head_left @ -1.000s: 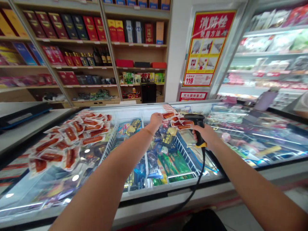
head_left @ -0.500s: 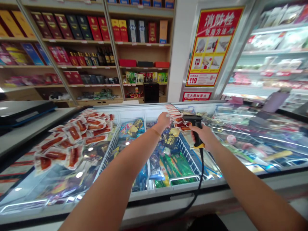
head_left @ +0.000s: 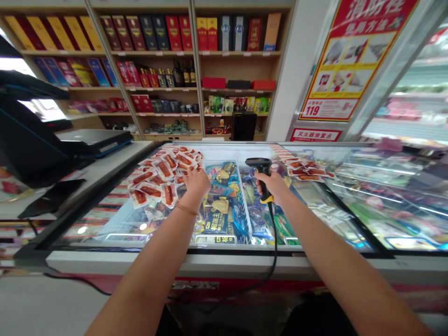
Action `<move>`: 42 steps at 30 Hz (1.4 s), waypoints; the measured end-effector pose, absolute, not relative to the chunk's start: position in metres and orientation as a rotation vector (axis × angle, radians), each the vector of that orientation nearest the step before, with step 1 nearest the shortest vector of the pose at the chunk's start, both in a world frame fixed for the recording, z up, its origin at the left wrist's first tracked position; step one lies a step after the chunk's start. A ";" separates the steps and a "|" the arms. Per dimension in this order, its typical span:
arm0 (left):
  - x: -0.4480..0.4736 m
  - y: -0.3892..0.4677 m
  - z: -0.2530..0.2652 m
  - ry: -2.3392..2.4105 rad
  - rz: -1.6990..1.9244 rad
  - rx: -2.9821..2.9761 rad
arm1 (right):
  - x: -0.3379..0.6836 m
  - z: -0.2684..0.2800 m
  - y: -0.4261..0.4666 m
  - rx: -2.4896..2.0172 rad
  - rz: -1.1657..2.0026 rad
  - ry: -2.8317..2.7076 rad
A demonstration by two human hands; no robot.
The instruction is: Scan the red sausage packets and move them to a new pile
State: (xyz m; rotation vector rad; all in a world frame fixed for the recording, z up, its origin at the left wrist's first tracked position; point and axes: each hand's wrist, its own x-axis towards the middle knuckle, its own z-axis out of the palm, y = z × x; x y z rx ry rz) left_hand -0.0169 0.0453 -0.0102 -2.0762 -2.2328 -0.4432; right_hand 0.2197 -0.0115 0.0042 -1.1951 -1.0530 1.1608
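Sealed packets of reddish-brown sausages (head_left: 151, 190) lie in a loose pile on the freezer's glass top, left of centre. At the pile's right edge is my left hand (head_left: 198, 182), its fingers apart and reaching over the nearest packets; a firm hold on any of them cannot be made out. My right hand (head_left: 275, 185) is wrapped round the grip of a black and yellow barcode scanner (head_left: 259, 163), held upright above the glass with its cable (head_left: 275, 238) hanging down. Right of the scanner lies a smaller group of sausage packets (head_left: 308, 171).
Under the glass of the chest freezer (head_left: 224, 262) are baskets of coloured frozen packages (head_left: 220, 205). A scale-like device (head_left: 94, 140) and a dark monitor-like machine (head_left: 31, 135) stand on the left counter. Shelves with boxes and bottles rise behind; a red poster (head_left: 353, 70) hangs at right.
My left hand has moved from the right-hand packet group to the left pile. The scanner has shifted away from the right-hand packets, and the view has turned left.
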 end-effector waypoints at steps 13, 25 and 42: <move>-0.045 0.057 -0.014 -2.162 -0.431 -2.093 | 0.227 -0.017 -0.018 -1.211 1.234 -0.957; -0.036 0.041 -0.009 -2.292 -0.592 -2.034 | 0.224 -0.017 -0.022 -1.208 1.233 -1.014; -0.019 0.050 -0.023 -2.048 -0.742 -2.227 | 0.220 -0.012 -0.027 -1.200 1.214 -1.031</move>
